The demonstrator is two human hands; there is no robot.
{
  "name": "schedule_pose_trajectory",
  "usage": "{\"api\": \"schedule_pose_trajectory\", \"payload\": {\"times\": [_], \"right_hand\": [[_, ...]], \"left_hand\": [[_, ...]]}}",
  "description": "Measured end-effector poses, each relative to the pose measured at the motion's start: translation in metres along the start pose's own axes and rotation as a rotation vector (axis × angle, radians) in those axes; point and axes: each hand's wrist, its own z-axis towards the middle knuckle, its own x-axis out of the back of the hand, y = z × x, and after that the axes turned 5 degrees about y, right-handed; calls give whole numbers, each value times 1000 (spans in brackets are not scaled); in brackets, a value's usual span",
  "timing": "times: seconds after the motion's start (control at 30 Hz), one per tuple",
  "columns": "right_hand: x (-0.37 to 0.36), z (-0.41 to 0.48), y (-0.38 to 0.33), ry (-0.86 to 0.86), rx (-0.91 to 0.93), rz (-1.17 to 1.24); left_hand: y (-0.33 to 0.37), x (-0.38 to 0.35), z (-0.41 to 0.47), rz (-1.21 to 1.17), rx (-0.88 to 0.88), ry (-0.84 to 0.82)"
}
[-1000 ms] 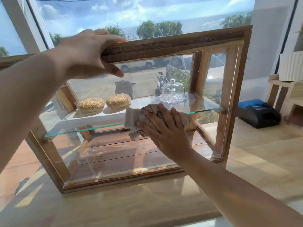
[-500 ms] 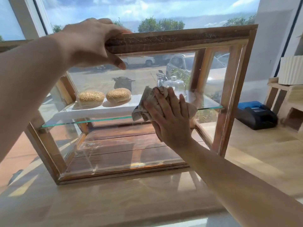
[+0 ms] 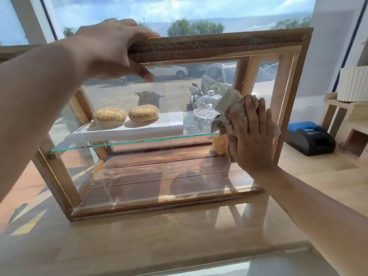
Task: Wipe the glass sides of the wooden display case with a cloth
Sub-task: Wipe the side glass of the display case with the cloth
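Note:
A wooden display case (image 3: 219, 45) with glass sides stands on a pale counter, its front glass pane (image 3: 159, 172) facing me. My left hand (image 3: 111, 50) grips the case's top wooden rail at the left. Flat against the right part of the front glass, my right hand (image 3: 251, 136) presses a crumpled beige cloth (image 3: 229, 104) near the right wooden post. Inside, two seeded buns (image 3: 127, 115) lie on a white slab on a glass shelf (image 3: 129, 143), beside a small glass dome (image 3: 207, 104).
A black and blue device (image 3: 310, 138) sits on the counter to the right of the case. Wooden shelving with a white ribbed pot (image 3: 352, 84) stands at the far right. A big window with parked cars outside lies behind. The counter's front edge (image 3: 179, 255) runs below.
My right hand has slid the cloth across the front glass, from its middle up and over to the right edge. The left hand keeps its grip on the top rail.

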Motion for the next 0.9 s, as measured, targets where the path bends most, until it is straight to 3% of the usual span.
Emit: {"api": "schedule_pose_trajectory", "payload": {"times": [0.1,0.2,0.3,0.4,0.5,0.6,0.73,0.9], "right_hand": [[-14,34,-64,108,-21,83],[-18,9,-95,34,190,114],[-17,-28,-82,-50,419,77],[-12,-55,-36,-97,515,8],[2,-62,20,-113,459,-67],[7,-34,30,-117,299,-38],[-6,8,-26,-34,130,34],[-19,0,-95,-42,260,114]], "left_hand": [[0,1,0,13,7,-9],[1,2,0,15,11,-25],[1,3,-1,18,21,-24],[2,6,-1,-5,26,-21],[3,4,-2,-2,27,-32],[4,3,-1,-13,24,-31],[4,4,-1,2,29,-31],[4,4,-2,-10,22,-36]]}}
